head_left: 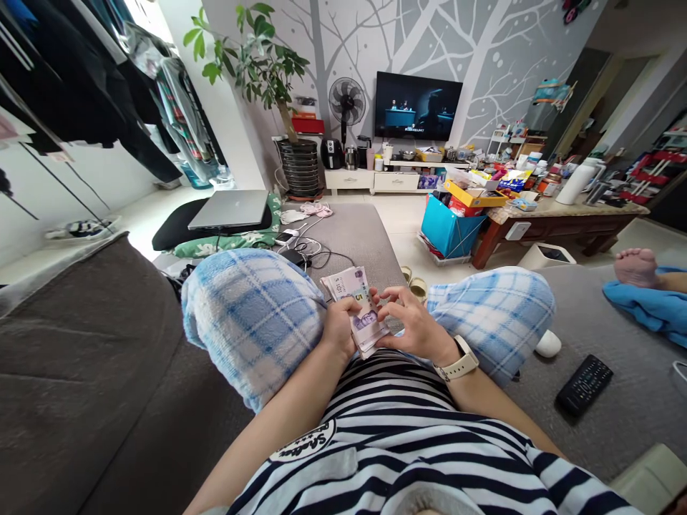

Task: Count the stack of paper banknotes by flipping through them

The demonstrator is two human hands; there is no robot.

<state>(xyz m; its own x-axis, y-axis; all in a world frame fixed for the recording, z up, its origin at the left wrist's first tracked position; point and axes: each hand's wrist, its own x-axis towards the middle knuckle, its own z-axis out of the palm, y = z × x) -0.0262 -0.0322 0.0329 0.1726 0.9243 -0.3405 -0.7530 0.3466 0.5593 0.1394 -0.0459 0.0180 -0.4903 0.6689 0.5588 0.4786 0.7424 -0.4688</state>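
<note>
the left hand (pixel 339 327) is clamped on a stack of banknotes (pixel 366 312), thumb over the top – likely to keep the loose sheets from slipping and leave one side free. at that side, the right hand (pixel 411 320) has its fingers curled and parted; whether they pinch a note, i cannot tell. the top note (pixel 368 322) is pale with purple print and a "5" – beyond the left thumb, edges fan unevenly.

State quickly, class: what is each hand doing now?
Left hand: closed on a banknote stack, 5-yuan note on top.
Right hand: partly open, at the stack's edge.
</note>
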